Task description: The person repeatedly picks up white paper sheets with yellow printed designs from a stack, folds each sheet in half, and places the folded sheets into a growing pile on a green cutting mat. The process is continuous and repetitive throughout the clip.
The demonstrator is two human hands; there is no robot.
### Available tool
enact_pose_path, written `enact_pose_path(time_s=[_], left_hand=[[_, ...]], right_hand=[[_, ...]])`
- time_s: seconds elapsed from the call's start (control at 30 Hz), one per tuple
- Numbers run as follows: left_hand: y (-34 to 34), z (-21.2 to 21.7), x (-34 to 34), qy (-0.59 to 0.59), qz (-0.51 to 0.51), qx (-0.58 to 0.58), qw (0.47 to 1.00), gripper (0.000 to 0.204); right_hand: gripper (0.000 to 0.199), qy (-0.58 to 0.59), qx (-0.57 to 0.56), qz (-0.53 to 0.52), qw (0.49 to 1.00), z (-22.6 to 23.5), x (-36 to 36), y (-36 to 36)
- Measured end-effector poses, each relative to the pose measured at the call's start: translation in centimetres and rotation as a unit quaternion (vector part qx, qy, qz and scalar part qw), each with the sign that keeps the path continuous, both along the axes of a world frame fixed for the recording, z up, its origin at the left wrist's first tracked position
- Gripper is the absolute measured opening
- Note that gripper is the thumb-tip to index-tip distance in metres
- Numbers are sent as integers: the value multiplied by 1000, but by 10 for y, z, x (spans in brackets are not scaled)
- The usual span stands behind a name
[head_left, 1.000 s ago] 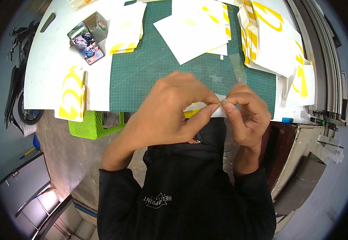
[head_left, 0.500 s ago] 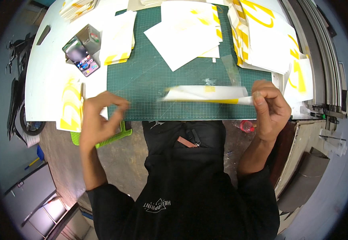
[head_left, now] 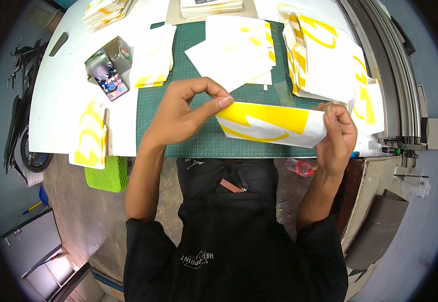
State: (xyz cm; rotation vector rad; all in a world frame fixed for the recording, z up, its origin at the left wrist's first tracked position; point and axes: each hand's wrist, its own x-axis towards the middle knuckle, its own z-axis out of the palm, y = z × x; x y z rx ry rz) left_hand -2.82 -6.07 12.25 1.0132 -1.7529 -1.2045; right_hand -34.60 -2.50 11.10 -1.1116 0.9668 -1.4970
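A folded paper piece [head_left: 269,123], white with bold yellow shapes, is held up above the near part of a green cutting mat [head_left: 194,143]. My left hand [head_left: 189,108] pinches its upper left corner between thumb and forefinger. At its right end, my right hand [head_left: 337,131] grips the edge, with the thumb in front and the other fingers partly hidden behind. Beyond it on the mat lie loose white sheets [head_left: 229,50] with yellow print. A strip of clear film [head_left: 283,93] lies just behind the held paper.
Yellow-and-white paper stacks stand at the left [head_left: 91,136], at the back left [head_left: 156,55] and at the right [head_left: 322,60]. A phone [head_left: 107,75] leans on a grey box [head_left: 118,54]. Below the table are a green stool [head_left: 106,173] and a plastic bottle [head_left: 299,167].
My left hand has moved right and up from the mat's left side and taken the paper's left corner. The paper has turned its broad yellow-printed face into view.
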Motion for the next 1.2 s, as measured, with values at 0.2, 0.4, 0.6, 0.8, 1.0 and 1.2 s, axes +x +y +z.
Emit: enact_pose_path(time_s=[0.2, 0.4, 0.6, 0.8, 1.0, 1.2], left_hand=[[2, -6, -4, 92, 11, 75, 993, 15], [11, 5, -3, 62, 71, 54, 994, 11], [24, 39, 1, -76, 58, -108, 990, 8], [31, 47, -15, -105, 81, -148, 980, 8], [36, 54, 2, -92, 114, -111, 983, 9], [34, 49, 38, -54, 167, -85, 981, 10]], right_hand=[[12, -59, 30, -24, 998, -8, -2, -6], [11, 165, -6, 104, 981, 5, -4, -2], [35, 352, -193, 216, 890, 30, 7, -17], [12, 355, -248, 231, 871, 32, 67, -22], [10, 386, -243, 198, 868, 20, 42, -8], [19, 419, -94, 180, 885, -15, -35, 13]])
